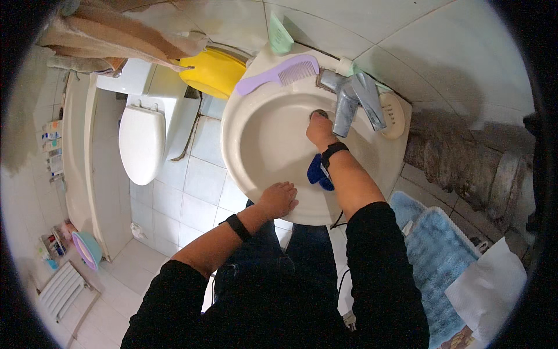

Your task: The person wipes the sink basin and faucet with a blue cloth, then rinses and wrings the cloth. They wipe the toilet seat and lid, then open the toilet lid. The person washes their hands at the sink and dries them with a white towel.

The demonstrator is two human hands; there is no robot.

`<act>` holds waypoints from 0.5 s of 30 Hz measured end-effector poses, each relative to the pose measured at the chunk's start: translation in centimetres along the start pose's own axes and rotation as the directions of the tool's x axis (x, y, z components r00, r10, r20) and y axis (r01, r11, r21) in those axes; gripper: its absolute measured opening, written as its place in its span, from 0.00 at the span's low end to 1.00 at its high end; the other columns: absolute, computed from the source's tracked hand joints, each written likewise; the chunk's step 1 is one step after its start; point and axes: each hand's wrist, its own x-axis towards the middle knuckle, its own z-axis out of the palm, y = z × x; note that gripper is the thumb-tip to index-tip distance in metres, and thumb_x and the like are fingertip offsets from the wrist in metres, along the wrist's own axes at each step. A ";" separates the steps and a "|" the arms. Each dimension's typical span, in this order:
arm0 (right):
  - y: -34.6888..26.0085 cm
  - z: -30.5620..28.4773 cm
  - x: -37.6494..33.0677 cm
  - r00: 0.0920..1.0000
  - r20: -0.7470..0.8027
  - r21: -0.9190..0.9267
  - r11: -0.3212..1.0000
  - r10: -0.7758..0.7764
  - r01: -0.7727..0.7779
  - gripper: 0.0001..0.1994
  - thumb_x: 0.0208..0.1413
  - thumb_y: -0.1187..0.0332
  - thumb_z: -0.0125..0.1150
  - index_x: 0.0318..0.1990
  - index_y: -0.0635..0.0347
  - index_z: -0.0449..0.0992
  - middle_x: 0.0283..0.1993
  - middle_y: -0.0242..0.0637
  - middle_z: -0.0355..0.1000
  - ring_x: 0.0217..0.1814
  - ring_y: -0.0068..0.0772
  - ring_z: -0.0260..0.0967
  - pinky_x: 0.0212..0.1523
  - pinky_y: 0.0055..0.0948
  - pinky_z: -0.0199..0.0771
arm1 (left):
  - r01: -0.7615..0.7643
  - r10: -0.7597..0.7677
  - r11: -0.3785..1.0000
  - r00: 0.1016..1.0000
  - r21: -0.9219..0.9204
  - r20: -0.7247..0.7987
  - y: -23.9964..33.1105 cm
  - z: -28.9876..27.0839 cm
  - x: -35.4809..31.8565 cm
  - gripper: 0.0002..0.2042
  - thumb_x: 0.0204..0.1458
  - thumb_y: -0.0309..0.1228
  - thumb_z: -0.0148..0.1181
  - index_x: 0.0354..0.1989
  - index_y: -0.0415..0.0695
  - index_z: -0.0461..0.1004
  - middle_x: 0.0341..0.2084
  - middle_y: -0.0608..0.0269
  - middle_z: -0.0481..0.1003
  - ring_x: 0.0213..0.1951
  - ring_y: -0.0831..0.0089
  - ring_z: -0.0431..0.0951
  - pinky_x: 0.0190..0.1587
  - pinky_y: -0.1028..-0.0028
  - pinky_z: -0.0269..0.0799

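Observation:
My right hand [321, 131] reaches into the white washbasin [232, 139], below the chrome faucet [347, 107]. Its fingers are closed together at a dark, round piece [319, 113] by the drain. Whether they grip that piece is hidden. Just under my right wrist, a dark blue cloth-like item [318, 174] lies on the inner front slope of the basin. My left hand [279, 200] rests palm down on the front rim, fingers stretched out, holding nothing.
A purple comb [279, 74], a green tube [279, 35] and a soap dish [392, 115] sit around the basin's back edge. Left stand a yellow basin [214, 72] and a toilet [141, 142]. Right, a blue fluffy mat [439, 256] lies beside white paper [488, 288].

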 end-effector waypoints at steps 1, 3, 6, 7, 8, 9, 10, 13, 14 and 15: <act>0.2 0.2 0.1 0.998 0.049 -0.024 0.999 -0.040 0.041 0.23 0.44 0.72 0.51 0.52 0.63 0.63 0.35 0.54 0.72 0.36 0.51 0.71 0.37 0.43 0.72 | 0.014 -0.014 0.999 1.000 -0.043 0.010 0.1 -0.1 0.0 0.21 0.54 0.42 0.44 0.47 0.36 0.66 0.47 0.45 0.67 0.52 0.54 0.65 0.55 0.62 0.59; 0.9 0.3 -0.1 0.969 0.236 0.028 0.997 0.068 -0.077 0.23 0.46 0.71 0.50 0.53 0.62 0.63 0.42 0.53 0.69 0.43 0.49 0.68 0.43 0.44 0.68 | 0.050 -0.052 0.991 0.999 -0.126 -0.009 0.3 -0.2 0.0 0.20 0.54 0.41 0.44 0.46 0.36 0.66 0.43 0.46 0.69 0.48 0.53 0.67 0.53 0.61 0.61; 2.1 0.1 -0.9 0.890 0.414 0.073 0.967 0.191 -0.242 0.26 0.51 0.62 0.47 0.59 0.54 0.56 0.60 0.48 0.55 0.60 0.48 0.56 0.57 0.44 0.55 | 0.080 -0.098 0.980 0.991 -0.184 -0.095 0.9 -0.5 -0.2 0.20 0.53 0.40 0.45 0.46 0.36 0.67 0.40 0.46 0.70 0.46 0.54 0.69 0.50 0.61 0.63; 2.3 0.1 -1.2 0.908 0.394 0.131 0.969 0.142 -0.209 0.26 0.51 0.62 0.47 0.60 0.52 0.56 0.61 0.47 0.55 0.60 0.49 0.55 0.57 0.45 0.55 | 0.121 -0.134 0.980 0.988 -0.160 -0.076 1.0 -0.7 -0.2 0.20 0.53 0.40 0.45 0.46 0.36 0.67 0.40 0.47 0.71 0.45 0.55 0.70 0.50 0.61 0.64; 2.5 0.0 -1.5 0.905 0.397 0.128 0.968 0.150 -0.216 0.26 0.51 0.61 0.47 0.60 0.51 0.56 0.61 0.46 0.54 0.61 0.49 0.55 0.57 0.45 0.54 | 0.129 -0.146 0.974 0.986 -0.185 -0.080 1.2 -0.8 -0.3 0.20 0.53 0.41 0.45 0.46 0.37 0.67 0.40 0.47 0.70 0.45 0.55 0.70 0.49 0.61 0.65; 2.5 0.0 -1.8 0.900 0.397 0.115 0.964 0.177 -0.241 0.27 0.51 0.60 0.47 0.60 0.50 0.55 0.62 0.46 0.54 0.61 0.49 0.54 0.58 0.46 0.54 | 0.173 -0.182 0.967 0.983 -0.186 -0.030 1.3 -0.9 -0.3 0.20 0.53 0.41 0.45 0.46 0.37 0.67 0.41 0.47 0.70 0.44 0.55 0.71 0.48 0.62 0.65; 2.6 -0.1 -2.3 0.934 0.327 0.181 0.961 0.142 -0.209 0.25 0.50 0.61 0.48 0.58 0.51 0.58 0.59 0.46 0.57 0.59 0.49 0.57 0.55 0.44 0.57 | 0.194 -0.201 0.962 0.980 -0.192 -0.015 1.4 -1.1 -0.2 0.20 0.53 0.41 0.45 0.47 0.37 0.67 0.42 0.46 0.70 0.44 0.55 0.71 0.48 0.62 0.66; 2.7 -1.2 -4.2 0.969 0.098 0.431 0.868 0.228 -0.248 0.20 0.46 0.65 0.52 0.50 0.54 0.67 0.48 0.46 0.68 0.50 0.46 0.66 0.48 0.38 0.64 | 0.227 -0.275 0.917 0.956 -0.329 -0.107 1.2 -2.0 0.3 0.20 0.54 0.40 0.46 0.49 0.38 0.65 0.42 0.46 0.70 0.42 0.54 0.72 0.46 0.64 0.68; 3.0 -2.1 -5.0 0.944 0.025 0.561 0.776 0.330 -0.286 0.17 0.44 0.66 0.54 0.45 0.55 0.70 0.43 0.45 0.70 0.46 0.45 0.68 0.44 0.37 0.66 | 0.202 -0.303 0.878 0.936 -0.435 -0.177 1.1 -2.5 0.7 0.21 0.53 0.40 0.46 0.49 0.37 0.65 0.41 0.45 0.71 0.42 0.53 0.72 0.45 0.63 0.68; 3.3 -3.2 -5.8 0.901 -0.035 0.682 0.670 0.432 -0.294 0.15 0.42 0.68 0.55 0.41 0.56 0.73 0.38 0.45 0.73 0.43 0.43 0.71 0.40 0.35 0.68 | 0.186 -0.349 0.825 0.911 -0.534 -0.222 1.0 -3.0 1.1 0.21 0.52 0.39 0.46 0.49 0.37 0.64 0.41 0.45 0.71 0.42 0.53 0.72 0.45 0.62 0.67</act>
